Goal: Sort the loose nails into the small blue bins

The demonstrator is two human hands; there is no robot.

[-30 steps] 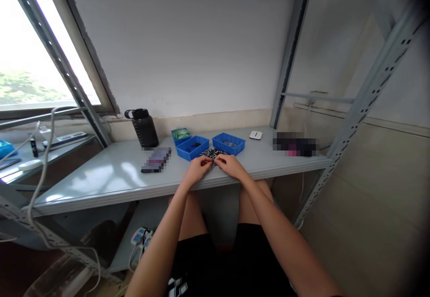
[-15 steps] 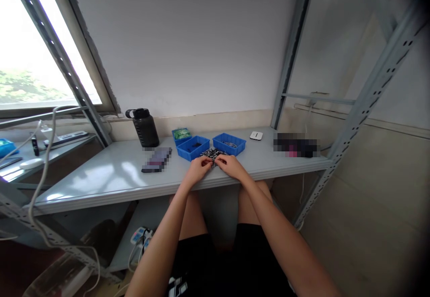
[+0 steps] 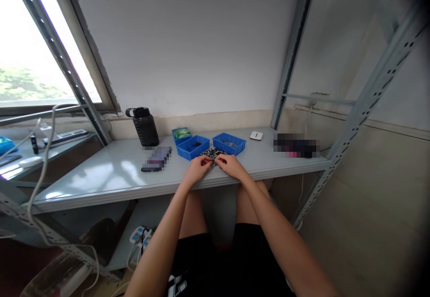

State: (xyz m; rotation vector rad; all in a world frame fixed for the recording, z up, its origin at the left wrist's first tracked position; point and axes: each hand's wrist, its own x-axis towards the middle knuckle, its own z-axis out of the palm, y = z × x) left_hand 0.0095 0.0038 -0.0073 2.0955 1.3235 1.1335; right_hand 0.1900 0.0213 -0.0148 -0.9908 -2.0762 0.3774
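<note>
Hardly anything has moved since the earlier frame: the right leg (image 3: 250, 205) has shifted slightly inward, while both hands keep their places. The left hand (image 3: 198, 169) and right hand (image 3: 231, 166) meet at the near edge of a pile of small dark and silvery pieces (image 3: 211, 152) on the desk (image 3: 101, 171). On each hand the thumb and fingertips are bent close together; whether they are clamped on a piece, I cannot tell. The pile lies just in front of 2 open blue trays, the left tray (image 3: 191, 155) with dark bits inside and the right tray (image 3: 238, 149) with silvery ones.

Pieces this small seem best handled 1 at a time, pinched lightly between thumb and fingertip, with the other hand steadying. Low wrists, near the desk's front edge, would help fine control, though a slipped piece could roll off there. Working from the pile's near side avoids scattering it, and keeping the 2 trays' contents apart looks wise.
</note>
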